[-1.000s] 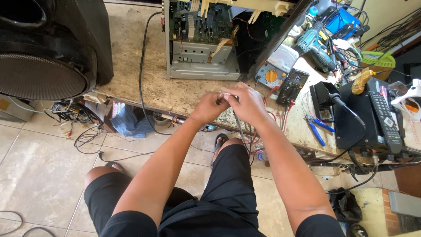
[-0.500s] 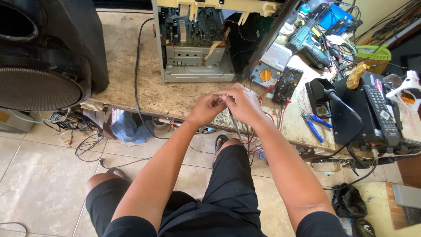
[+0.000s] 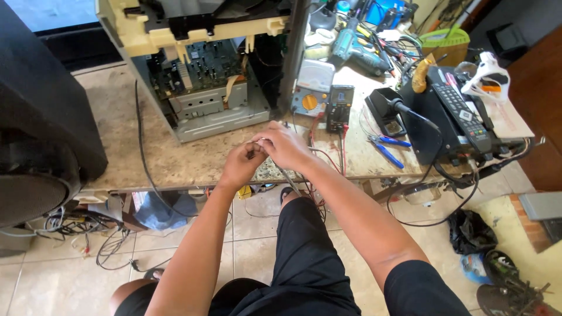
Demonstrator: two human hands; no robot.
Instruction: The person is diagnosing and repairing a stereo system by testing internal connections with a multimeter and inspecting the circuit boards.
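Both our hands meet at frame centre, left hand (image 3: 241, 165) and right hand (image 3: 285, 146) pinching a thin wire (image 3: 288, 175) together over the stone bench edge (image 3: 175, 169), steadying it below the opened chassis (image 3: 205, 88).

Opened chassis (image 3: 205, 88), multimeter (image 3: 339, 107), remote (image 3: 462, 114)

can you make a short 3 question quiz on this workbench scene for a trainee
1. True or false: both hands meet at the near edge of the stone table.
2. What thin thing does the right hand hold? A) a cable B) a drill C) a remote
3. Which device lies just beyond the hands: the black multimeter or the cordless drill?

Key: 1 true, the left hand touches the right one. 2 A, the cable hangs down from it. 3 the black multimeter.
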